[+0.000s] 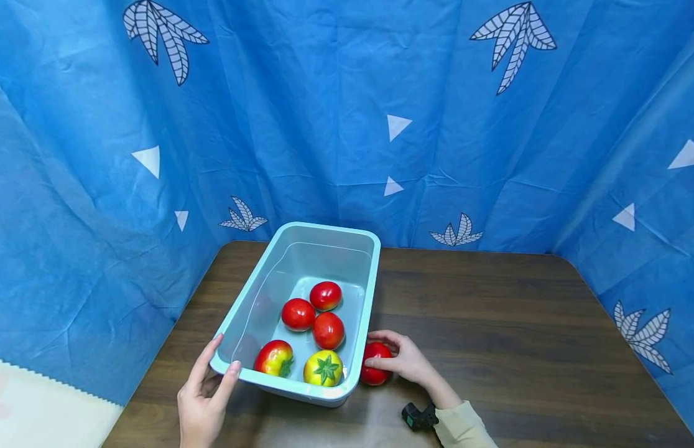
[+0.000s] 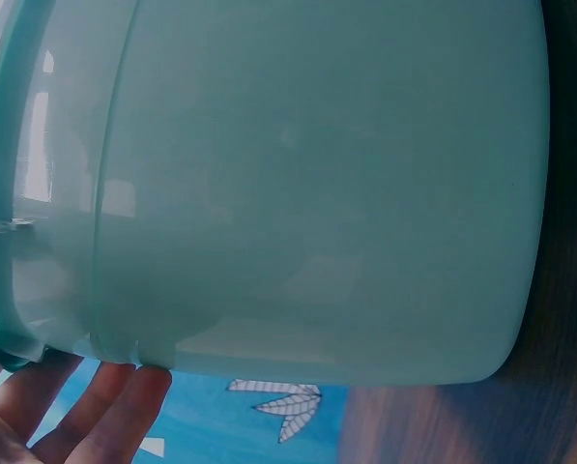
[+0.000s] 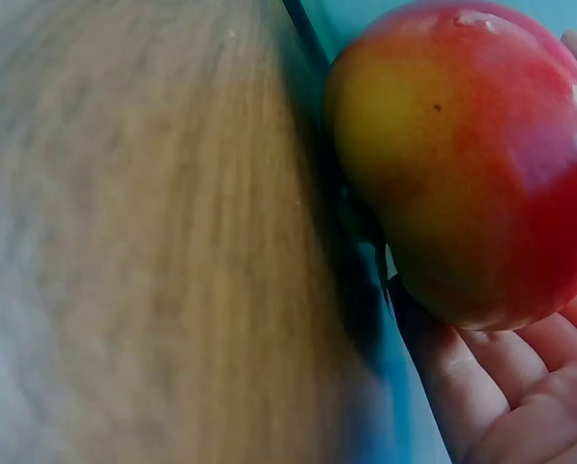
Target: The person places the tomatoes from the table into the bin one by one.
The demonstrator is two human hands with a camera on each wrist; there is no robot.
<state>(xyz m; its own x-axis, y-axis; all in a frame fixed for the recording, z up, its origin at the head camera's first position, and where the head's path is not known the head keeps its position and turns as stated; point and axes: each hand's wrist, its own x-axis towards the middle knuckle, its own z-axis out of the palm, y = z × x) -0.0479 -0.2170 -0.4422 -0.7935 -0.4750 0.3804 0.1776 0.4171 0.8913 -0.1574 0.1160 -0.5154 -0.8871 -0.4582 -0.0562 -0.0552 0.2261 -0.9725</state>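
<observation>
A light blue plastic tub stands on the dark wooden table, its near end tilted up a little. Inside lie several tomatoes: red ones and a yellow-green one. My left hand grips the tub's near left corner, thumb on the rim; the left wrist view shows the tub's wall above my fingers. My right hand curls around a red tomato on the table against the tub's right wall. The right wrist view shows that tomato close up, red and yellow.
Blue cloth with white leaf and triangle prints walls the table at the back and both sides. The table's right half is bare wood. A black wrist strap sits on my right arm.
</observation>
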